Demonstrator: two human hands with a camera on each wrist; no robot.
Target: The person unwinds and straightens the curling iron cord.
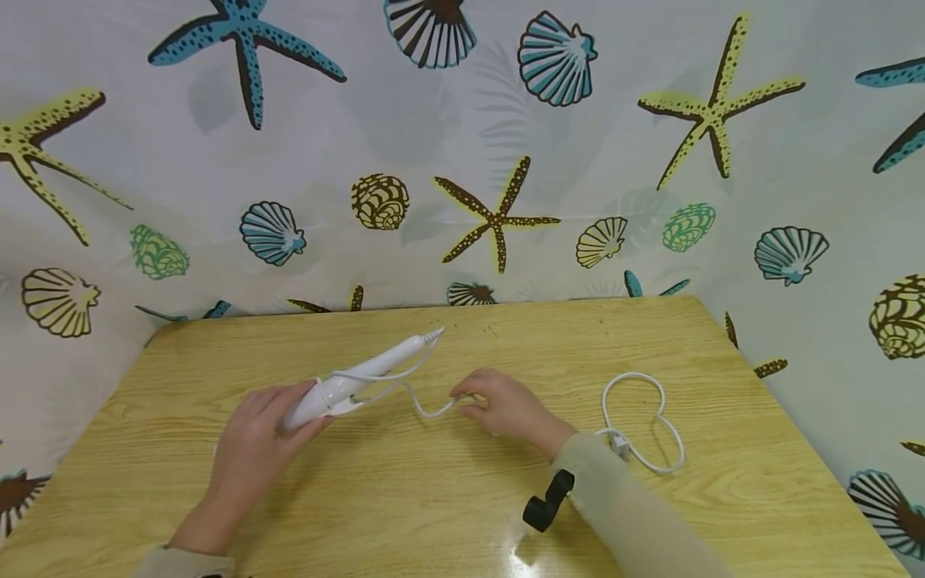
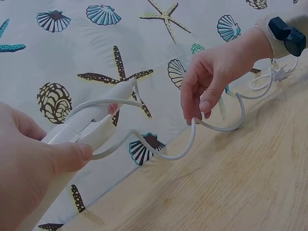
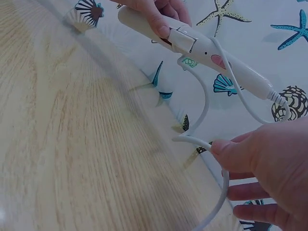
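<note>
My left hand grips a white hair iron by its thicker end, holding it tilted with the cord end up and away. A pink oval shows on its body in the right wrist view. Its white cord leaves the far tip, runs back along the body and passes beside the left thumb. From there it sags across to my right hand, which pinches it between thumb and fingers close over the table. In the right wrist view, the other fingers of the right hand are spread behind the cord.
The rest of the cord lies on the wooden table at the right in a loose loop, with the plug beside it. A black wrist strap sits on the right sleeve. A shell-and-starfish patterned cloth hangs behind the table.
</note>
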